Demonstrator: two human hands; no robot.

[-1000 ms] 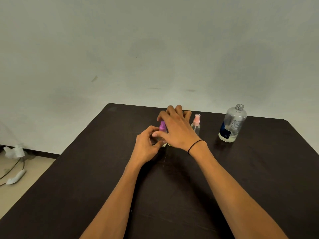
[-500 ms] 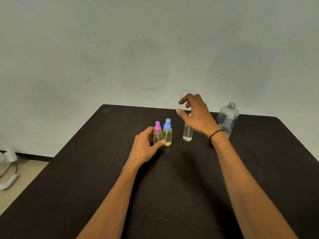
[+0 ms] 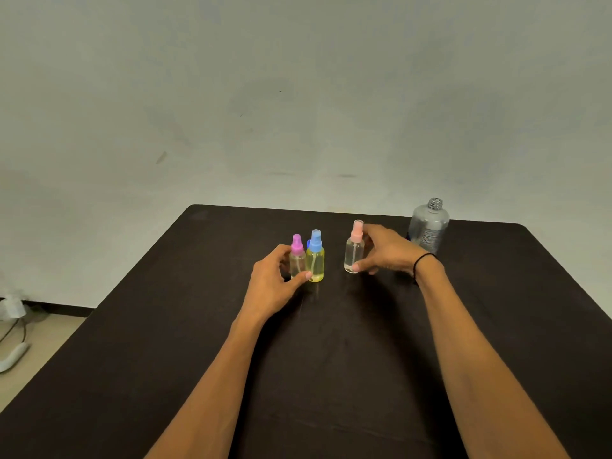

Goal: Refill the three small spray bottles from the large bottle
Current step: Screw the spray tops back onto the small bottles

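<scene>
spray bottles (image 3: 314,256) mid-frame, capped; left hand (image 3: 275,283) cups purple one, right hand (image 3: 384,250) pinches pink-capped bottle (image 3: 353,251); likely uncapping next.

A dark table (image 3: 165,342) fills the lower part of the view — matte, faintly streaked, its far corners rounded. Behind it stands a pale wall (image 3: 298,94), greyish-green, carrying small dark marks and smudges. At the left edge lies a strip of light floor (image 3: 33,366), met by a dark skirting (image 3: 63,308) at the foot of the wall. On that floor sit white objects (image 3: 13,356) with a thin cable (image 3: 15,329) — too blurred to identify.
</scene>
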